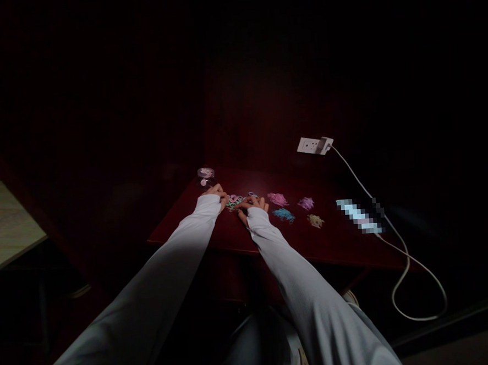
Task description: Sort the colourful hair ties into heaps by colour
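Note:
A loose pile of small elastic bands, mostly green and pink, lies on the dark red table between my hands. At its left edge rests my left hand, fingers loosely bent and nothing visible in them. My right hand reaches over the pile's right side, its fingers and thumb apart, with no band plainly held. Right of that hand are separate heaps: pink bands, blue bands, purple bands and pale yellow bands. Behind my left hand stands a clear round container with pinkish contents.
A blurred-out phone-like device lies on the table's right side, joined by a white cable to a charger in the wall socket. Dark panels enclose the table. A light wooden surface stands at far left.

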Demonstrator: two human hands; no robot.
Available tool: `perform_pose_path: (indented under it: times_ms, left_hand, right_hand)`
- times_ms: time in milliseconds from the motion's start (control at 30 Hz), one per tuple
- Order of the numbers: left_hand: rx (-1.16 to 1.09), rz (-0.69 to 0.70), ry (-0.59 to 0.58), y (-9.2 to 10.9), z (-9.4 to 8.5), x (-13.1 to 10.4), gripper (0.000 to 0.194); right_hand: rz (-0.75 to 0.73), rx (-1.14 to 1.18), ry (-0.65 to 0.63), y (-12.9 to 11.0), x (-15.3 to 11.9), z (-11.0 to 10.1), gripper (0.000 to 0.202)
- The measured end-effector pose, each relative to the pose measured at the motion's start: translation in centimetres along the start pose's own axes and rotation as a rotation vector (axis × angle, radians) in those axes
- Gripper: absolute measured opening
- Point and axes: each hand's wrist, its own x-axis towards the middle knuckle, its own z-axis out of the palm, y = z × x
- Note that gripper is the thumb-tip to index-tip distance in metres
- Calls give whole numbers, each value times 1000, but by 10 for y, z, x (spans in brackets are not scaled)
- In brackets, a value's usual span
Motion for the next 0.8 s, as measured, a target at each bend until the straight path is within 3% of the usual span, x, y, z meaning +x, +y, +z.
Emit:
perform_pose_path:
  times_ms: [300,800]
  left_hand:
    - [-61,67,64,-2,3,2,19]
    - [-142,112,-4,-6,7,3,21]
  right_hand:
    - [0,11,-2,3,4,7,21]
    - [-14,55,34,8,5,11,20]
